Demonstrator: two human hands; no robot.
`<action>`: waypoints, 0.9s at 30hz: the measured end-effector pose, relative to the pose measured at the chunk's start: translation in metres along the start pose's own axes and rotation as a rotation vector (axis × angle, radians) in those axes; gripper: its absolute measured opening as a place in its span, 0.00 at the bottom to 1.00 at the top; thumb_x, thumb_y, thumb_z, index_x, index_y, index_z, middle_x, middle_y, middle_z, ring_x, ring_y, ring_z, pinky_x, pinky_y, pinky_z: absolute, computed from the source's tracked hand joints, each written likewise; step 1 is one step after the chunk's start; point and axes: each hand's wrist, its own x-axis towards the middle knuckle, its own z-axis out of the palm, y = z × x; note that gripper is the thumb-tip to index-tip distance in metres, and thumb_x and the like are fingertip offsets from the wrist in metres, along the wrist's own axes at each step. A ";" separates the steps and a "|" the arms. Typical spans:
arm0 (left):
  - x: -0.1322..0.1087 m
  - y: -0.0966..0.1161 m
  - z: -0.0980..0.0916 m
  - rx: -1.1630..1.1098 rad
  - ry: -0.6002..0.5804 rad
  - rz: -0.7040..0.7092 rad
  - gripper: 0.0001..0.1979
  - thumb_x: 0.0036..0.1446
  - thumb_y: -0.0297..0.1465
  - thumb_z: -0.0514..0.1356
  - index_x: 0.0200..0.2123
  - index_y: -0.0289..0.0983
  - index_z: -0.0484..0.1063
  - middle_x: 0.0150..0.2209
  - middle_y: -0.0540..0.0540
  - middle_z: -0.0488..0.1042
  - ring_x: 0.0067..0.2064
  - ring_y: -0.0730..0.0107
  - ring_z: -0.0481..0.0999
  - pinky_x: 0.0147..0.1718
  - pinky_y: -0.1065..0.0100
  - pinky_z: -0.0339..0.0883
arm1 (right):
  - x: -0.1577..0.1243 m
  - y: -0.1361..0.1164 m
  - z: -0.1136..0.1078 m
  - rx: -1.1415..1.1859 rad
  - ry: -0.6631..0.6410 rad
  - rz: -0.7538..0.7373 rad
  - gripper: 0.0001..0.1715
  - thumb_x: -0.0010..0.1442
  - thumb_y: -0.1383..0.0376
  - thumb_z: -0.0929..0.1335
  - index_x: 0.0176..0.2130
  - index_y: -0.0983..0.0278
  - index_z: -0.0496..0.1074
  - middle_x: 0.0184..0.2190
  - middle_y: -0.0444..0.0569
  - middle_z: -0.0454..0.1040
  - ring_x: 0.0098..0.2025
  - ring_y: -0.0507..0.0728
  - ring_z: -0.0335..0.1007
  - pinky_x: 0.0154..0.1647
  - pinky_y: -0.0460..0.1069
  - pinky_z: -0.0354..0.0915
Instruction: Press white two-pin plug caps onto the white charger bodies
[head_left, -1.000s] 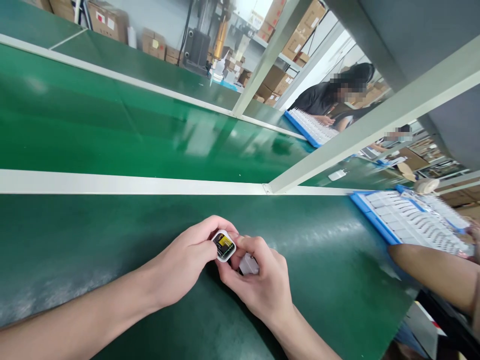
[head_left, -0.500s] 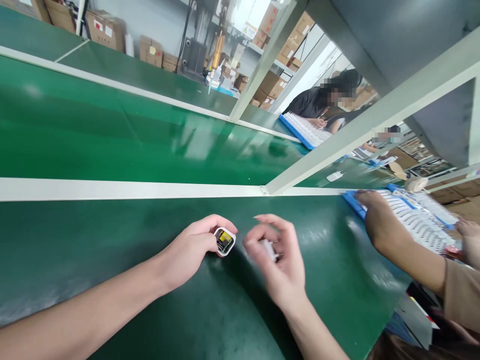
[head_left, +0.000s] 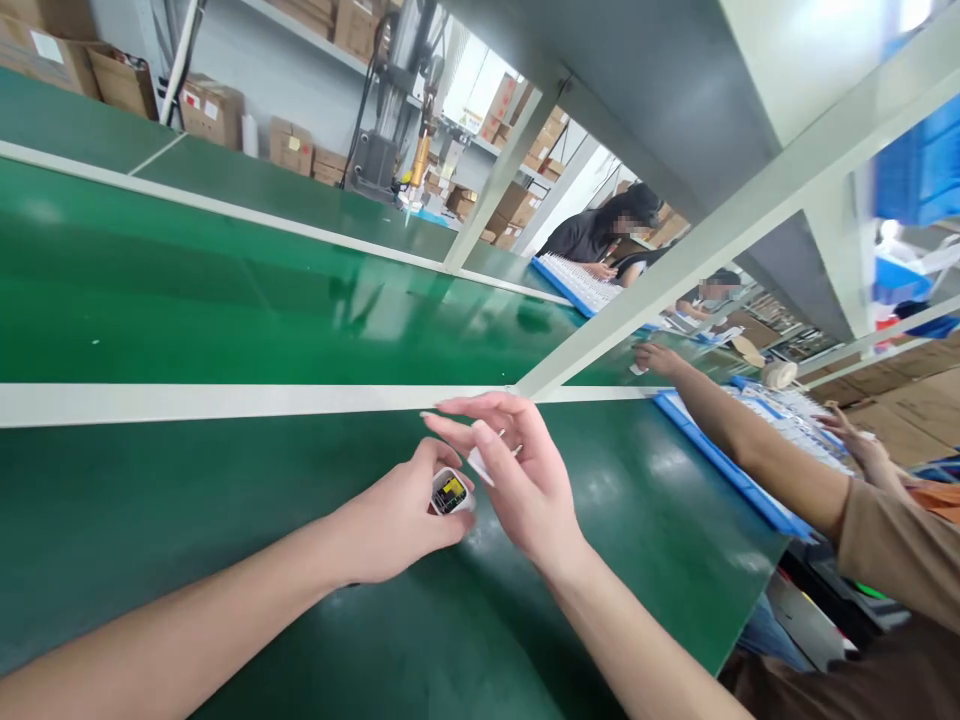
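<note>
My left hand (head_left: 394,515) grips a small white charger shell (head_left: 450,492), open end up, with a yellow part showing inside. It rests low over the green bench top (head_left: 187,500). My right hand (head_left: 517,480) is raised just right of the left hand, with its fingers spread upward. It pinches a small white cover piece (head_left: 481,464) with thin metal prongs between thumb and fingers. The two parts are a little apart.
A white rail (head_left: 225,402) divides the bench from the green conveyor belt (head_left: 225,300). To my right a co-worker's arm (head_left: 742,440) reaches across a blue tray (head_left: 720,462) of white parts. Other people sit farther along by another blue tray (head_left: 574,283). Cardboard boxes line the back.
My right hand has pulled away from the left and lifted the white cover piece up. The view has tilted upward. The co-worker's arm has stretched out toward the belt.
</note>
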 end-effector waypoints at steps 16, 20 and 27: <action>0.008 0.001 -0.004 0.174 0.128 -0.095 0.10 0.57 0.40 0.67 0.36 0.41 0.75 0.34 0.53 0.74 0.34 0.69 0.70 0.31 0.70 0.61 | -0.004 0.029 -0.039 -0.499 -0.195 -0.095 0.10 0.70 0.62 0.69 0.51 0.59 0.71 0.42 0.49 0.67 0.40 0.54 0.69 0.38 0.48 0.71; 0.011 -0.001 -0.004 0.162 0.127 -0.124 0.10 0.56 0.41 0.69 0.38 0.44 0.77 0.34 0.54 0.75 0.32 0.69 0.70 0.30 0.70 0.61 | 0.000 0.030 -0.044 -0.330 -0.120 -0.017 0.09 0.65 0.61 0.74 0.41 0.60 0.71 0.32 0.42 0.70 0.29 0.50 0.65 0.27 0.45 0.64; 0.010 0.001 -0.005 0.145 0.170 -0.170 0.14 0.55 0.42 0.70 0.44 0.47 0.78 0.38 0.54 0.78 0.35 0.69 0.74 0.32 0.71 0.65 | 0.001 0.024 -0.051 -0.096 -0.089 0.012 0.09 0.68 0.58 0.72 0.40 0.60 0.73 0.34 0.46 0.74 0.32 0.53 0.71 0.27 0.46 0.67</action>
